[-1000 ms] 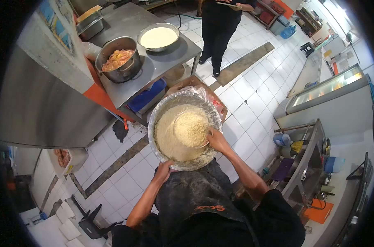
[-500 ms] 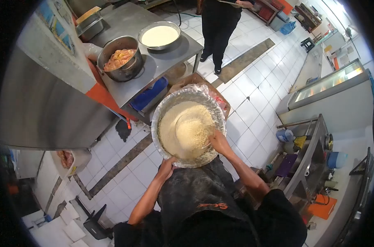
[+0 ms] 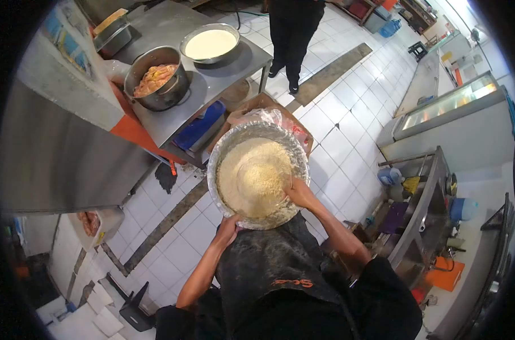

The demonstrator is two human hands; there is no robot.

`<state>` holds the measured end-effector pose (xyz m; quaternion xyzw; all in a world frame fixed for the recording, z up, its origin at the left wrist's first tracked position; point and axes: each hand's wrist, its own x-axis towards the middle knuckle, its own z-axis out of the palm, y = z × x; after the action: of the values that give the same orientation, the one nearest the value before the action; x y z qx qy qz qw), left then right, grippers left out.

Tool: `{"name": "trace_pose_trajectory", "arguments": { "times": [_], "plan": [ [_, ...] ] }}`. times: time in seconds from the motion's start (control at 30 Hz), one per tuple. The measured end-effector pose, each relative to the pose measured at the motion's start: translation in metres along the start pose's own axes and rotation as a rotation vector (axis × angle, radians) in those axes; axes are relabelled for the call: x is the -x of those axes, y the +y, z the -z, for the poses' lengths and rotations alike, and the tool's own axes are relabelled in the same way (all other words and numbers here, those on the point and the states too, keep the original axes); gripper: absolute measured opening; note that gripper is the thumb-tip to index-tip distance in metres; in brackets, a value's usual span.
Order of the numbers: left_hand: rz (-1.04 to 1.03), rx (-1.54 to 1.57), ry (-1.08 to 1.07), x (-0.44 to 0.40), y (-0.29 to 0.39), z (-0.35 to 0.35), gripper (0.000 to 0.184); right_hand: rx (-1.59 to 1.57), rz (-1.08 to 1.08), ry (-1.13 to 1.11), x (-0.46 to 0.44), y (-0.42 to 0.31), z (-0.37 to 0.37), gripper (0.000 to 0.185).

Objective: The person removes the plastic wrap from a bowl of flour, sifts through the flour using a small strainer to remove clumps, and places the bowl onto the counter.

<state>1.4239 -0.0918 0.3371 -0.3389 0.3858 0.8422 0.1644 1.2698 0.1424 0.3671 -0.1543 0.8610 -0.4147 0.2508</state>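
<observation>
A large metal bowl [image 3: 219, 190], its inner wall coated with flour, is held low in front of my apron. Pale flour [image 3: 232, 167] fills much of it. My left hand [image 3: 229, 228] is closed on the near rim, at the left. Inside the right part of the bowl, my right hand [image 3: 299, 193] is closed on the edge of a round, sieve-like thing [image 3: 261, 180] that lies over the flour. Yellowish, crumbly flour shows in it. Its exact kind is blurred.
On the steel table [image 3: 203, 85] stand a pot of raw meat [image 3: 155, 82] and a basin of pale batter [image 3: 211, 44]. Behind the bowl sits a cardboard box [image 3: 303, 122] with plastic bags. A person [image 3: 294, 39] stands beyond. A steel sink unit [image 3: 422, 209] is at right.
The view has shifted slightly, and the person at the back appears further left. My right hand and the round thing have moved a little within the bowl; my left hand keeps its hold.
</observation>
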Motion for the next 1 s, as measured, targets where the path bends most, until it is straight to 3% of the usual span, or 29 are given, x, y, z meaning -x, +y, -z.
{"name": "trace_pose_trajectory", "arguments": {
  "times": [0.1,0.2,0.3,0.37,0.43,0.5,0.6,0.7,0.77,0.8,0.9,1.0],
  "plan": [
    [0.038,-0.017,-0.033,-0.008,-0.002,0.007,0.043,-0.140,-0.165,0.150,0.005,0.004,-0.004,0.038],
    [0.053,-0.012,-0.073,-0.008,0.001,-0.003,0.046,-0.068,-0.054,0.087,0.016,0.004,-0.003,0.041],
    [0.043,-0.020,-0.092,-0.011,0.000,-0.001,0.046,-0.151,-0.078,0.253,0.020,0.014,-0.011,0.045],
    [0.060,-0.031,-0.083,-0.015,-0.001,-0.003,0.047,-0.033,-0.087,0.127,0.016,0.023,-0.006,0.043],
    [0.124,-0.081,-0.065,-0.012,0.004,-0.005,0.049,-0.062,-0.106,0.151,0.022,0.031,-0.012,0.041],
    [0.104,-0.067,-0.088,-0.018,-0.003,0.002,0.050,-0.204,-0.098,0.311,0.022,0.022,-0.010,0.040],
    [0.074,-0.048,-0.096,-0.015,0.002,-0.006,0.050,-0.039,-0.111,0.057,0.025,0.015,0.004,0.044],
    [0.047,-0.053,-0.093,-0.011,0.007,-0.011,0.042,-0.173,-0.028,0.368,0.021,0.022,-0.009,0.046],
    [0.027,-0.047,-0.046,-0.003,0.009,-0.017,0.027,-0.068,-0.015,0.219,0.021,0.027,-0.003,0.044],
    [0.051,-0.063,-0.072,-0.004,0.005,-0.010,0.033,-0.018,-0.009,0.147,0.022,0.026,-0.001,0.044],
    [0.079,-0.076,-0.124,-0.012,0.005,-0.002,0.044,-0.061,-0.133,0.257,0.019,0.007,0.005,0.051],
    [0.081,-0.070,-0.106,-0.003,0.009,-0.001,0.042,0.150,0.064,0.075,0.013,0.012,0.007,0.052]
  ]
}}
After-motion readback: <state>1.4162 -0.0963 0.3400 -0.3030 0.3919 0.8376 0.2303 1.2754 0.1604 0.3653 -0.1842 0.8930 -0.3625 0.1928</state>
